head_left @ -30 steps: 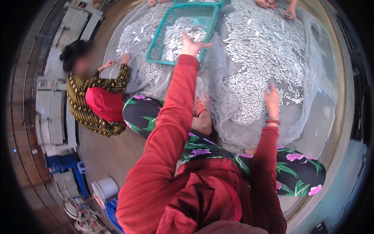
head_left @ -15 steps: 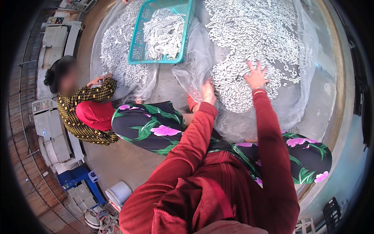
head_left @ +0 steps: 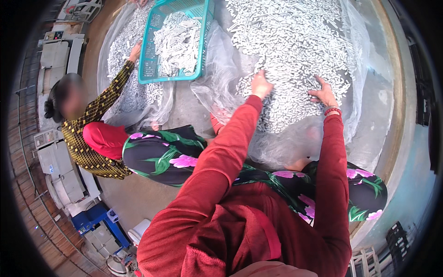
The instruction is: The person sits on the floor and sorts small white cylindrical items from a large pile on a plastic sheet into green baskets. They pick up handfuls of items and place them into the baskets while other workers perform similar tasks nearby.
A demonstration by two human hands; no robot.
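A wide spread of small, short whitish rods or tubes [head_left: 290, 55] lies on a clear plastic sheet [head_left: 357, 83] in front of me. At the left side of this pile is my left hand [head_left: 262, 86], its fingers against the pieces, a finger stretched out and the rest partly hidden. My right hand [head_left: 325, 95], with a red bead bracelet at the wrist, rests at the pile's right part. Its thumb and fingers are spread apart and curved over the pieces. In neither hand can I make out a held piece.
A teal plastic basket [head_left: 203, 48] with longer white rods stands at the far left of my pile. Beyond it a co-worker in a yellow-and-black sleeve [head_left: 110, 87] reaches over another heap [head_left: 122, 55]. Grey machines [head_left: 57, 161] line the left; a white bucket [head_left: 140, 228] stands behind.
My left hand has left the near edge of the plastic sheet and moved forward onto the pile. My right hand has shifted right. The co-worker's arm now stretches farther forward, beside the basket.
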